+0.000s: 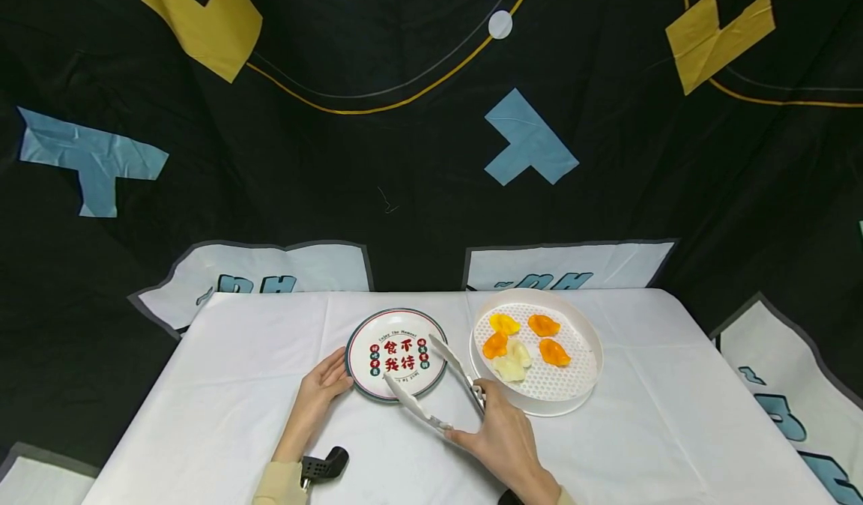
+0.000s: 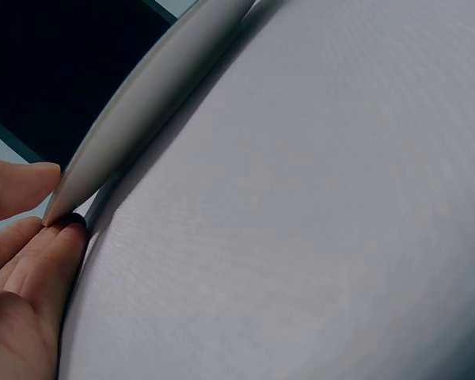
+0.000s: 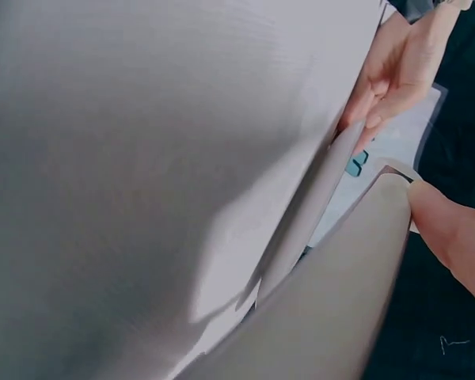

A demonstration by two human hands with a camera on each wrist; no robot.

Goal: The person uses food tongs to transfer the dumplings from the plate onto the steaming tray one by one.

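With thumb above and fingers below, my left hand [image 1: 317, 392] pinches the left rim of a round plate [image 1: 431, 370] with red characters and a green-red border. The left wrist view shows that plate's pale underside [image 2: 138, 119] edge-on. My right hand [image 1: 500, 434] grips a pair of tongs [image 1: 458, 366], whose two arms are spread wide over the plate's right side, nothing between them. Right of the tongs is a round white steamer basket [image 1: 573, 381] with a perforated base. In it lie orange pieces [image 1: 554, 353], a yellow piece [image 1: 504, 324] and pale, wavy-edged pieces [image 1: 512, 363].
A white cloth [image 1: 640, 430] covers the table, whose back edge lies just behind the plate and basket. Behind it hangs a black curtain [image 1: 418, 213] with yellow and blue shapes. A black wrist device [image 1: 326, 464] sits at my left sleeve.
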